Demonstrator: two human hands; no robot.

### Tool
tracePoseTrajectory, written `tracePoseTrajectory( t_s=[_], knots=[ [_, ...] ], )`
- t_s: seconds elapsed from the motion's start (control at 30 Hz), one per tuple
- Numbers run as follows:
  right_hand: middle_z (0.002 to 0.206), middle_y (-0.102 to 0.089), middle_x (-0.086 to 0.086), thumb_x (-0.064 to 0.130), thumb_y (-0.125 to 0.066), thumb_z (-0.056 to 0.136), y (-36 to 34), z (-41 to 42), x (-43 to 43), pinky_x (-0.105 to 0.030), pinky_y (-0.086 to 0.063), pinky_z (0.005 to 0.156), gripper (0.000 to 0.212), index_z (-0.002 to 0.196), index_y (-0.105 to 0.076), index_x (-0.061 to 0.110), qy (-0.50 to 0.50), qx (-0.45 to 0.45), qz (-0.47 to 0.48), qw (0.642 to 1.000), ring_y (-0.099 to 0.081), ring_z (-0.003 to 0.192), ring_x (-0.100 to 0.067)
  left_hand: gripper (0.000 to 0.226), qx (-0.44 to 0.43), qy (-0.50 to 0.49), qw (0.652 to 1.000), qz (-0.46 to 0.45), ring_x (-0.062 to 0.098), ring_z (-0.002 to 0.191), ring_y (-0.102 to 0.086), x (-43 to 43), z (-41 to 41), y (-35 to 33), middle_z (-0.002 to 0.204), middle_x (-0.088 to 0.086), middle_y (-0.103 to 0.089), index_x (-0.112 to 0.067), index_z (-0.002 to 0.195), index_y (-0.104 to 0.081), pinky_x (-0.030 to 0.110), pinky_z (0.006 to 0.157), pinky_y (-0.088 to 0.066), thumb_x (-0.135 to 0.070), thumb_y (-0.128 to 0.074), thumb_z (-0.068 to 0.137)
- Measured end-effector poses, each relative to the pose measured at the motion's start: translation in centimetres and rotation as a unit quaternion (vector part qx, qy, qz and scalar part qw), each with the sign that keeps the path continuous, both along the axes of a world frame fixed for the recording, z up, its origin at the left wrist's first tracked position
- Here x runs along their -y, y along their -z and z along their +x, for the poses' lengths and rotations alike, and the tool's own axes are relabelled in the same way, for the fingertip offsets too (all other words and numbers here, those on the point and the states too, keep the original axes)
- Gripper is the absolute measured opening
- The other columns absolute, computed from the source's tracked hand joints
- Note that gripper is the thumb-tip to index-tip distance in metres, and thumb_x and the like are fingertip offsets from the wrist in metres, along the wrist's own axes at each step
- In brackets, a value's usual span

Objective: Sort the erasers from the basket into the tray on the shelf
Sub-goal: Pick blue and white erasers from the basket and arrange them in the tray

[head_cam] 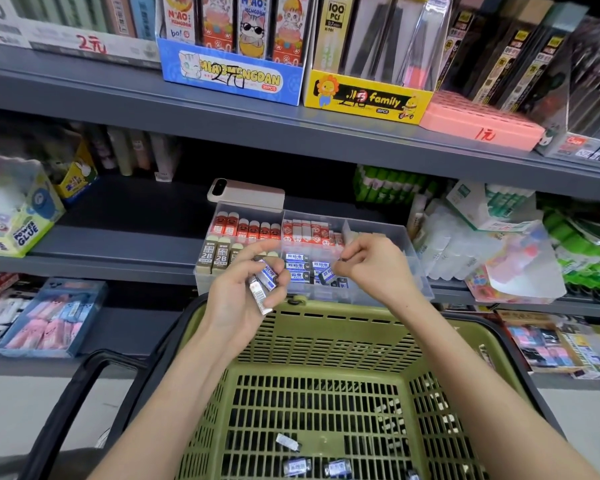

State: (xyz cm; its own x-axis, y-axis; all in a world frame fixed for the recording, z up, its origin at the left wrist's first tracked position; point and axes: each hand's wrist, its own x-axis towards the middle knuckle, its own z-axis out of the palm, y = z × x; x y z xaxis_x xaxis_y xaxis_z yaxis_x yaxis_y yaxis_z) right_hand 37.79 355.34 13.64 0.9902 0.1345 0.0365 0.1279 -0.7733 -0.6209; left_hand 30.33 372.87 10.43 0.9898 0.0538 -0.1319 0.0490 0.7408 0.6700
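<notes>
My left hand (pixel 246 289) holds a few small erasers (pixel 264 282) in blue-and-white and red-and-white sleeves, just in front of the clear tray (pixel 420 271) on the shelf. My right hand (pixel 371 268) hovers over the tray's front right compartment with its fingers curled; whether it pinches anything I cannot tell. The tray holds rows of red erasers (pixel 246 230), brown 2B erasers (pixel 219 259) and blue erasers (pixel 302 268). Below, the green basket (pixel 326 337) has several loose erasers (pixel 297 465) on its bottom.
A phone (pixel 246 195) lies behind the tray. Glue sticks (pixel 392 185) and plastic packs crowd the shelf to the right. A Power Glue box (pixel 18 216) stands left. Display boxes fill the upper shelf. The basket's black handles (pixel 94 372) flank it.
</notes>
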Motion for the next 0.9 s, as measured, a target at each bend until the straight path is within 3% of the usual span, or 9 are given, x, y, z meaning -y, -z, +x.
tracePoseTrajectory(
  t_s=[0.2, 0.3, 0.4, 0.5, 0.57, 0.6, 0.67, 0.77, 0.9],
  knots=[
    [0.074, -0.071, 0.004, 0.022, -0.074, 0.076, 0.8, -0.2, 0.0, -0.026, -0.048, 0.067, 0.016, 0.065, -0.072, 0.01, -0.034, -0.007, -0.065, 0.997, -0.062, 0.077, -0.011, 0.025, 0.001, -0.007, 0.999, 0.052, 0.018, 0.052, -0.056, 0.2, -0.2, -0.1, 0.073, 0.01, -0.065, -0.003, 0.105, -0.054, 0.017, 0.033, -0.031, -0.018, -0.054, 0.085],
    [0.079, -0.072, 0.002, 0.029, -0.069, 0.081, 1.2, -0.1, 0.2, -0.023, -0.038, 0.061, 0.021, 0.07, -0.074, 0.012, -0.052, 0.017, -0.122, 0.991, -0.059, 0.078, -0.012, 0.029, 0.013, -0.007, 0.995, 0.101, 0.015, 0.045, -0.054, 0.3, -0.2, -0.1, 0.073, 0.006, -0.066, -0.005, 0.096, -0.055, 0.014, 0.031, -0.029, -0.029, -0.058, 0.082],
    [0.087, -0.072, -0.001, 0.043, -0.053, 0.09, 1.8, 0.1, 0.2, -0.028, -0.039, 0.069, 0.038, 0.077, -0.074, 0.013, -0.087, 0.056, -0.225, 0.969, -0.05, 0.092, -0.017, 0.032, 0.03, -0.002, 0.989, 0.144, 0.01, 0.037, -0.047, 0.2, -0.1, 0.0, 0.072, 0.003, -0.066, -0.008, 0.089, -0.055, 0.014, 0.036, -0.026, -0.038, -0.058, 0.08],
    [0.093, -0.07, -0.001, 0.045, -0.04, 0.096, 2.0, 0.3, 0.7, -0.033, -0.04, 0.082, 0.047, 0.084, -0.072, 0.012, -0.12, 0.044, -0.226, 0.966, -0.047, 0.097, -0.02, 0.041, 0.05, -0.004, 0.984, 0.171, 0.007, 0.036, -0.041, 0.3, -0.2, 0.3, 0.069, 0.002, -0.063, -0.011, 0.101, -0.061, 0.013, 0.034, -0.027, -0.045, -0.058, 0.077],
    [0.093, -0.069, -0.002, 0.042, -0.036, 0.098, 2.1, -0.1, 0.8, -0.034, -0.037, 0.084, 0.048, 0.085, -0.071, 0.011, -0.132, 0.084, -0.243, 0.957, -0.048, 0.096, -0.021, 0.047, 0.062, 0.001, 0.984, 0.165, 0.006, 0.037, -0.039, 0.3, -0.3, 0.4, 0.067, 0.002, -0.061, -0.016, 0.108, -0.064, 0.014, 0.033, -0.028, -0.049, -0.059, 0.076],
    [0.091, -0.069, -0.002, 0.04, -0.037, 0.098, 2.0, -0.5, 0.7, -0.035, -0.037, 0.084, 0.048, 0.083, -0.07, 0.009, -0.131, 0.122, -0.232, 0.956, -0.05, 0.093, -0.022, 0.046, 0.064, 0.003, 0.985, 0.161, 0.006, 0.038, -0.039, 0.4, -0.3, 0.5, 0.066, 0.002, -0.061, -0.02, 0.109, -0.066, 0.014, 0.033, -0.028, -0.051, -0.059, 0.075],
    [0.079, -0.068, -0.001, 0.037, -0.041, 0.098, 1.3, -1.6, -0.1, -0.033, -0.037, 0.076, 0.045, 0.074, -0.068, 0.011, -0.125, 0.155, -0.112, 0.974, -0.053, 0.08, -0.018, 0.041, 0.069, 0.007, 0.983, 0.171, 0.006, 0.04, -0.041, 0.4, -0.3, 0.5, 0.067, 0.002, -0.062, -0.028, 0.106, -0.07, 0.014, 0.034, -0.028, -0.052, -0.059, 0.076],
    [0.057, -0.058, 0.011, 0.039, -0.051, 0.094, -0.8, -3.2, -1.5, -0.012, -0.034, 0.055, 0.03, 0.07, -0.065, 0.028, -0.159, 0.032, 0.159, 0.974, -0.045, 0.055, 0.002, 0.032, 0.08, 0.02, 0.968, 0.238, 0.009, 0.042, -0.045, 0.5, -0.4, 0.4, 0.069, 0.003, -0.064, -0.033, 0.105, -0.071, 0.014, 0.033, -0.026, -0.049, -0.059, 0.08],
    [0.058, -0.062, 0.013, 0.03, -0.063, 0.088, -2.1, -3.9, -2.5, -0.004, -0.035, 0.049, 0.019, 0.076, -0.07, 0.017, -0.173, -0.099, 0.226, 0.954, -0.051, 0.049, 0.007, 0.048, 0.062, 0.024, 0.955, 0.29, 0.011, 0.038, -0.047, 0.9, -0.5, 0.3, 0.07, 0.01, -0.069, -0.016, 0.115, -0.055, 0.015, 0.031, -0.026, -0.048, -0.06, 0.079]
  ],
)
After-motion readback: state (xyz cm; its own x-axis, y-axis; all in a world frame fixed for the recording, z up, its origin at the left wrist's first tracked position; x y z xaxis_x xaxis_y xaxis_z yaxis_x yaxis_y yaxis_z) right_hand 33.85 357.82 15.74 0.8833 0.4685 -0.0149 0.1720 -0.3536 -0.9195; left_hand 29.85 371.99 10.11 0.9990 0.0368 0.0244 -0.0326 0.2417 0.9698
